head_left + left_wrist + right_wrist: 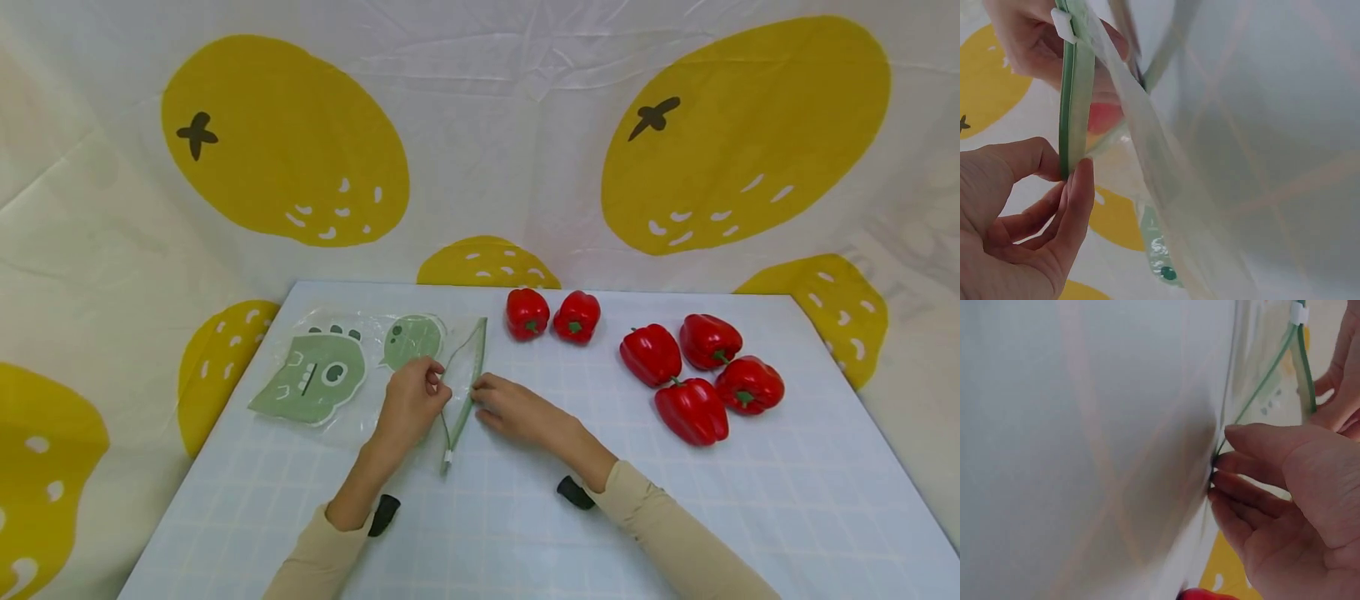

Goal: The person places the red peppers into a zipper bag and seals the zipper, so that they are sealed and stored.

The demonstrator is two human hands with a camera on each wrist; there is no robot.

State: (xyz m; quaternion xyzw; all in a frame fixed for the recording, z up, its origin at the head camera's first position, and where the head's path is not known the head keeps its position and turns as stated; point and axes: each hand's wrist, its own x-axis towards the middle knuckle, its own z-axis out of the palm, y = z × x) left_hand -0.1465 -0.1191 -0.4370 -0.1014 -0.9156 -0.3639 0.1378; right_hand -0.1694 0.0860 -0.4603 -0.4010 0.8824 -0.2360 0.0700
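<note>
A clear plastic zip bag (330,387) with a green cartoon print lies on the table, its mouth spread apart at the right end. My left hand (414,392) pinches one green zip strip (1075,106) between thumb and fingertips. On the opposite strip (467,404), my right hand (521,410) has its fingertips and thumb, pinching the edge. A white slider (448,456) sits at the near end of the mouth, where both strips meet. The right wrist view shows the green strip (1266,381) running down to the right hand's fingertips (1225,464).
Two red bell peppers (527,314) (577,317) stand at the back, just right of the bag. Several more peppers (692,412) form a group farther right. The table (480,533) has a pale checked cover, and a patterned cloth (502,150) hangs behind it.
</note>
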